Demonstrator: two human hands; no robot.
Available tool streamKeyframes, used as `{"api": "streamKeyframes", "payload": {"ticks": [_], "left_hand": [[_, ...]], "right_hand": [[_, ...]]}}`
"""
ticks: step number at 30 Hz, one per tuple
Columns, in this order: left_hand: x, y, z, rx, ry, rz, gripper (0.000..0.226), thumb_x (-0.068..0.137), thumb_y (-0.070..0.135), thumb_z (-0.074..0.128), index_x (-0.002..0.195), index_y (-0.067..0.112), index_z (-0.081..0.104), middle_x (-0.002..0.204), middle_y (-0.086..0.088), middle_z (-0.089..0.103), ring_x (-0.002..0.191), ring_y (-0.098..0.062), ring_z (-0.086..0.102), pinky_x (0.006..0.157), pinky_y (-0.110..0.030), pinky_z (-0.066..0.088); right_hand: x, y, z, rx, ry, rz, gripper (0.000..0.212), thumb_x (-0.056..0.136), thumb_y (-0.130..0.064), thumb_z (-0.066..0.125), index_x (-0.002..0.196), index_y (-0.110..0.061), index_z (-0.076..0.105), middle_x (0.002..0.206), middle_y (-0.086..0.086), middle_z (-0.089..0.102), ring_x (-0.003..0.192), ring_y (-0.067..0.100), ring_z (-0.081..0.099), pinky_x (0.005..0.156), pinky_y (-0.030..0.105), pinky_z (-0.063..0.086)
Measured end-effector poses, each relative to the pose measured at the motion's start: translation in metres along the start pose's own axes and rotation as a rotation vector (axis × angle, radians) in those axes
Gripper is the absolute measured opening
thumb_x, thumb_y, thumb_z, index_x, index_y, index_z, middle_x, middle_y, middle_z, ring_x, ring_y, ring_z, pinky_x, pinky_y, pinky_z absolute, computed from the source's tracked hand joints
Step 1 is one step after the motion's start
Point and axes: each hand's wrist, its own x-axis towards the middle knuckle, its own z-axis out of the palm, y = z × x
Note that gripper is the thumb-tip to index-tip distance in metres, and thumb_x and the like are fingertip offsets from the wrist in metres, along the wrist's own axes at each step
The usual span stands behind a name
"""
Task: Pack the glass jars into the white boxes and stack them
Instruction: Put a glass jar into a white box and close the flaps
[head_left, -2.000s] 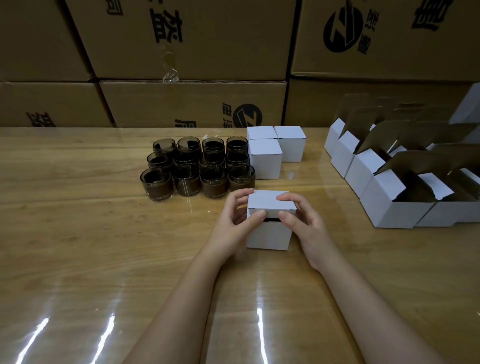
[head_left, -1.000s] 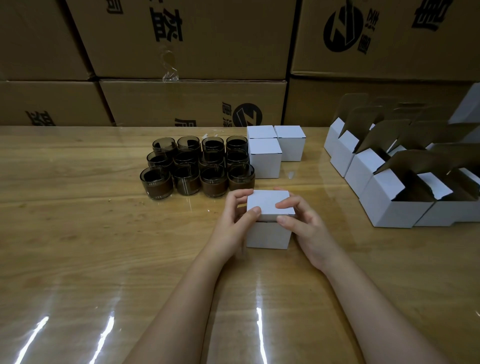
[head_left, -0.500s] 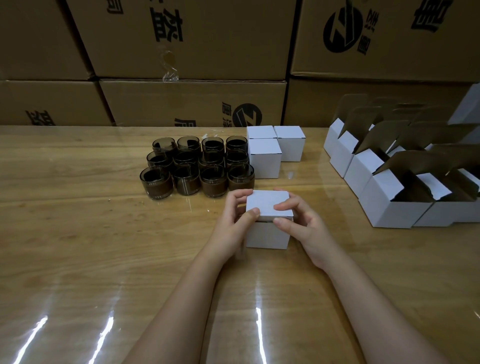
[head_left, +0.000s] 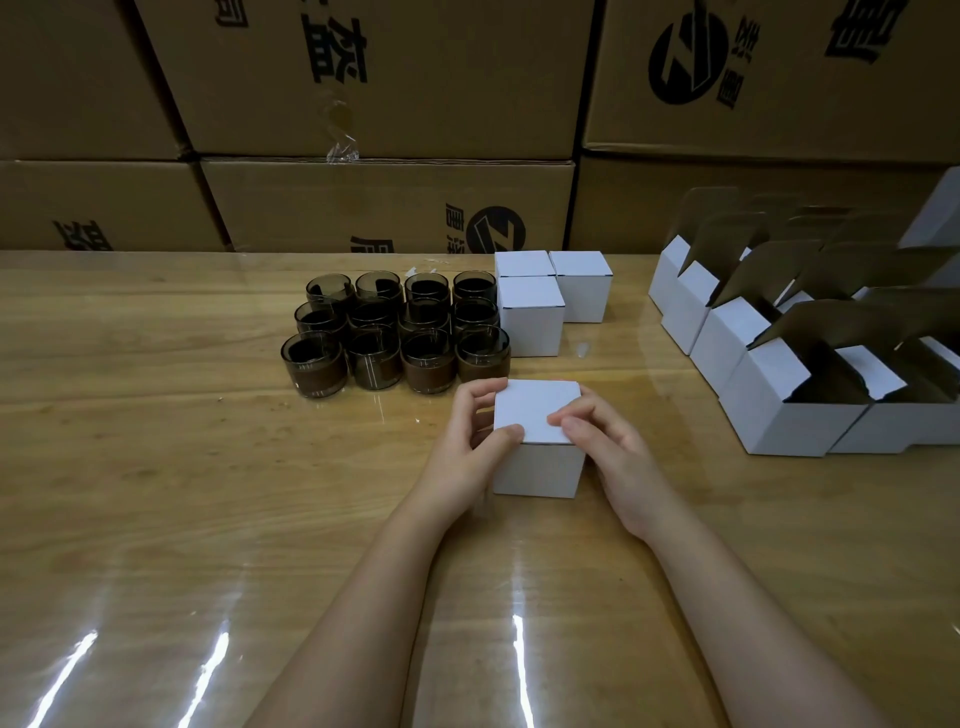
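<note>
Gripping the white box (head_left: 532, 410), left hand (head_left: 470, 444) and right hand (head_left: 610, 447) curl round its seemingly closed top.

table (head_left: 156, 467): glossy wood | cartons (head_left: 389, 78): brown, stacked behind, black print

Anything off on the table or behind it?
Nothing serious: jars stand in tidy rows, closed boxes sit square, left hand and right hand hold a shut box. Only a strip of clear tape peels loose from the carton behind.
</note>
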Motion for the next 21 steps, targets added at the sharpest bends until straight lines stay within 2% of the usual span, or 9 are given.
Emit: {"api": "streamKeyframes", "payload": {"ticks": [4, 7, 10, 16, 18, 21], "left_hand": [[0.0009, 0.0015, 0.0009, -0.027, 0.021, -0.004, 0.037, 0.078, 0.03, 0.053, 0.114, 0.04, 0.048, 0.118, 0.012, 0.054, 0.095, 0.01, 0.057, 0.075, -0.011, 0.046], [0.0023, 0.001, 0.0004, -0.036, 0.032, -0.031, 0.036, 0.078, 0.033, 0.051, 0.113, 0.042, 0.049, 0.12, 0.009, 0.054, 0.1, 0.0, 0.057, 0.079, -0.018, 0.047], [0.0023, 0.0003, 0.0003, -0.048, 0.028, -0.038, 0.037, 0.078, 0.031, 0.052, 0.113, 0.041, 0.05, 0.12, 0.008, 0.054, 0.101, -0.005, 0.058, 0.08, -0.021, 0.048], [0.0028, 0.0005, 0.0012, -0.047, 0.025, -0.029, 0.037, 0.078, 0.03, 0.051, 0.113, 0.039, 0.049, 0.119, 0.007, 0.054, 0.098, -0.002, 0.057, 0.078, -0.019, 0.048], [0.0027, 0.0016, 0.0013, -0.037, 0.018, -0.03, 0.036, 0.077, 0.029, 0.05, 0.113, 0.038, 0.049, 0.116, 0.009, 0.054, 0.092, 0.003, 0.057, 0.074, -0.015, 0.047], [0.0024, 0.0043, 0.0008, -0.066, -0.018, -0.033, 0.032, 0.078, 0.024, 0.049, 0.108, 0.031, 0.056, 0.097, 0.005, 0.058, 0.076, 0.005, 0.057, 0.065, -0.01, 0.045]], "right_hand": [[-0.0001, 0.0039, 0.0001, -0.018, -0.017, 0.02, 0.014, 0.08, -0.035, 0.054, 0.086, -0.042, 0.065, 0.106, -0.016, 0.058, 0.097, 0.001, 0.054, 0.079, 0.019, 0.042], [0.0002, 0.0045, 0.0003, 0.003, -0.019, 0.045, 0.023, 0.079, -0.037, 0.054, 0.099, -0.043, 0.063, 0.113, -0.012, 0.059, 0.096, 0.006, 0.056, 0.076, 0.02, 0.046], [0.0006, 0.0041, 0.0007, 0.007, -0.007, 0.04, 0.027, 0.078, -0.034, 0.053, 0.102, -0.044, 0.063, 0.115, -0.013, 0.06, 0.097, 0.005, 0.056, 0.076, 0.019, 0.046], [0.0014, 0.0036, 0.001, -0.01, 0.01, 0.05, 0.027, 0.078, -0.033, 0.052, 0.101, -0.043, 0.063, 0.113, -0.012, 0.06, 0.096, 0.006, 0.056, 0.074, 0.019, 0.046], [0.0013, 0.0033, 0.0009, -0.015, 0.012, 0.05, 0.027, 0.078, -0.032, 0.052, 0.101, -0.042, 0.063, 0.112, -0.012, 0.06, 0.094, 0.005, 0.056, 0.073, 0.018, 0.046], [0.0017, 0.0033, 0.0014, -0.023, 0.017, 0.039, 0.027, 0.079, -0.031, 0.052, 0.101, -0.041, 0.063, 0.109, -0.014, 0.061, 0.091, 0.002, 0.057, 0.071, 0.015, 0.047]]}}
